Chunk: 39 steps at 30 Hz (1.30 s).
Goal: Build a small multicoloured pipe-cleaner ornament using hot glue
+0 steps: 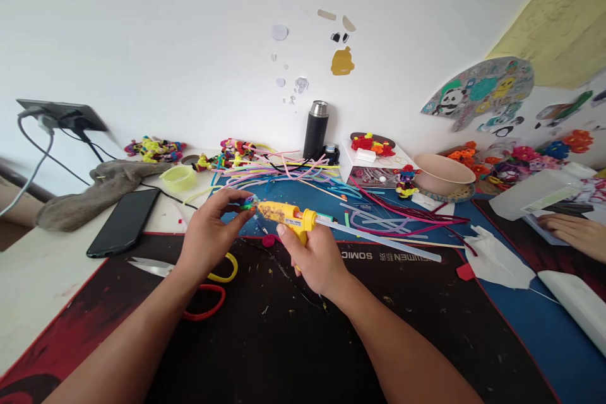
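My right hand (pixel 317 255) is wrapped round the handle of a yellow hot glue gun (pixel 279 213). A long translucent glue stick (pixel 379 237) sticks out of its back end. The gun's nozzle points left, at a small colourful pipe-cleaner piece (pixel 247 204) pinched in the fingers of my left hand (pixel 215 227). Whether the nozzle touches the piece I cannot tell. Below my left wrist lie scissors (pixel 206 303) with red and yellow handles, partly hidden by my forearm.
Loose pipe cleaners (pixel 284 167) spread behind my hands. A black phone (pixel 124 221) and a grey plush strip (pixel 89 192) lie left. At the back stand a black thermos (pixel 316 129) and a beige bowl (pixel 445 175). Another person's hand (pixel 575 233) is at right.
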Available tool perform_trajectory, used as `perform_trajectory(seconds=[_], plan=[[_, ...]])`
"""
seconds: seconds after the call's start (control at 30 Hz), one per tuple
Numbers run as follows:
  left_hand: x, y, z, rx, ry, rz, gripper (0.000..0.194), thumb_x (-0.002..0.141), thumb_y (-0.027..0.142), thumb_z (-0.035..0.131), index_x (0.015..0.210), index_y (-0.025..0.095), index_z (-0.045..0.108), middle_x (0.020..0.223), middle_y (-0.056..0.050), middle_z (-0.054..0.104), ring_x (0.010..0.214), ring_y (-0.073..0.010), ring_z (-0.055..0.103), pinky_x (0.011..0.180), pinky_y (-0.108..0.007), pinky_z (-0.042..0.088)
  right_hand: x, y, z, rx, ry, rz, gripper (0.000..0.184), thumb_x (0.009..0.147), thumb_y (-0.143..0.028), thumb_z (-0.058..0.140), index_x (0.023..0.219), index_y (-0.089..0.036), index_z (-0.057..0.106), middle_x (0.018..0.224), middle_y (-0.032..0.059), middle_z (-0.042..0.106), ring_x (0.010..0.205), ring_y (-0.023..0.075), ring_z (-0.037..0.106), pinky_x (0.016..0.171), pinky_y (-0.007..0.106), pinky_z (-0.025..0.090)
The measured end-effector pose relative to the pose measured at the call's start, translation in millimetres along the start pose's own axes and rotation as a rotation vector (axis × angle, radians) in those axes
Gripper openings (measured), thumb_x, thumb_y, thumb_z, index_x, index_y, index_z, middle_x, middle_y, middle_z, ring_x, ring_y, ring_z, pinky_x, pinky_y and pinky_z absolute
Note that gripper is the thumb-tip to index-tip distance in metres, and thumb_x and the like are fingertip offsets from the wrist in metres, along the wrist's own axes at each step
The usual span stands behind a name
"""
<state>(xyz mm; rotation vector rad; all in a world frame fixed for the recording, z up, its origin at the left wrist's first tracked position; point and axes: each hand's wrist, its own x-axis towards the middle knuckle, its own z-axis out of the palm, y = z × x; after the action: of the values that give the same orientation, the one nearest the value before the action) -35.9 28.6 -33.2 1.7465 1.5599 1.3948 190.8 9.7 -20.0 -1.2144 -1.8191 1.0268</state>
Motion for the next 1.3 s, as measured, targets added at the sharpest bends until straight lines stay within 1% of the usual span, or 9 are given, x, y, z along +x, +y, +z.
perform_trajectory(seconds=[0.2,0.33,0.5,0.63,0.77,0.9,1.03,1.3], plan=[[0.3,-0.5,0.3,-0.008,-0.006,0.022,0.025,0.092,0.042,0.079,0.112,0.028,0.077,0.117,-0.003,0.078,0.095,-0.0248,0.077,0.089,-0.04,0.062,0.4,1.9,0.4,0.044,-0.003,0.036,0.047,0.106,-0.06,0.057,0.082,-0.021,0.07,0.049,-0.0022,0.054,0.053,0.0184,0.062,0.054,0.026,0.043],[-0.3,0.6,0.0,0.0,-0.011,0.031,0.024,0.091,0.041,0.079,0.111,0.028,0.077,0.115,-0.003,0.077,0.093,-0.0239,0.076,0.087,-0.039,0.062,0.9,3.3,0.4,0.057,0.0,0.035,0.047,0.106,-0.061,0.056,0.082,-0.022,0.069,0.049,-0.0024,0.053,0.053,0.0187,0.062,0.054,0.026,0.043],[-0.3,2.8,-0.4,0.021,-0.01,0.036,0.023,0.091,0.04,0.078,0.11,0.028,0.077,0.113,-0.003,0.078,0.092,-0.0233,0.076,0.086,-0.038,0.063,1.9,2.7,-0.7,0.078,0.01,0.017,0.047,0.105,-0.06,0.056,0.076,-0.023,0.062,0.049,-0.0024,0.053,0.051,0.0176,0.06,0.054,0.026,0.042],[0.1,3.8,-0.1,0.006,-0.013,0.049,0.021,0.091,0.039,0.078,0.109,0.028,0.077,0.113,-0.003,0.077,0.092,-0.0231,0.076,0.086,-0.038,0.064,2.3,2.4,-1.2,0.092,0.03,0.01,0.048,0.104,-0.06,0.056,0.073,-0.024,0.054,0.049,-0.0033,0.051,0.048,0.0156,0.055,0.052,0.026,0.039],[-0.3,4.0,0.6,-0.007,-0.019,0.067,0.02,0.091,0.038,0.078,0.109,0.028,0.077,0.113,-0.003,0.076,0.092,-0.0227,0.075,0.087,-0.038,0.064,2.7,2.6,-1.3,0.101,0.033,0.021,0.048,0.105,-0.061,0.056,0.073,-0.024,0.052,0.049,-0.0042,0.051,0.046,0.0146,0.053,0.052,0.027,0.039],[-1.0,4.0,0.6,-0.007,-0.022,0.067,0.02,0.091,0.037,0.078,0.11,0.028,0.077,0.113,-0.003,0.076,0.091,-0.0223,0.075,0.088,-0.039,0.063,3.4,2.7,-1.5,0.1,0.033,0.051,0.052,0.104,-0.062,0.056,0.068,-0.025,0.049,0.049,-0.0037,0.051,0.045,0.0139,0.052,0.051,0.027,0.038],[-1.3,3.7,0.0,-0.009,-0.018,0.065,0.021,0.092,0.038,0.078,0.11,0.028,0.077,0.115,-0.004,0.077,0.093,-0.0236,0.075,0.088,-0.04,0.062,4.0,2.9,-1.6,0.109,0.032,0.054,0.054,0.105,-0.064,0.055,0.068,-0.025,0.049,0.048,-0.0033,0.051,0.044,0.0138,0.052,0.05,0.026,0.038],[-0.3,6.5,0.2,0.015,0.0,0.058,0.023,0.093,0.044,0.076,0.109,0.028,0.076,0.114,-0.005,0.079,0.095,-0.0256,0.076,0.089,-0.042,0.063,3.6,3.8,-1.9,0.113,0.02,0.056,0.051,0.105,-0.063,0.056,0.071,-0.025,0.051,0.048,-0.0036,0.051,0.044,0.0145,0.053,0.05,0.027,0.039]])
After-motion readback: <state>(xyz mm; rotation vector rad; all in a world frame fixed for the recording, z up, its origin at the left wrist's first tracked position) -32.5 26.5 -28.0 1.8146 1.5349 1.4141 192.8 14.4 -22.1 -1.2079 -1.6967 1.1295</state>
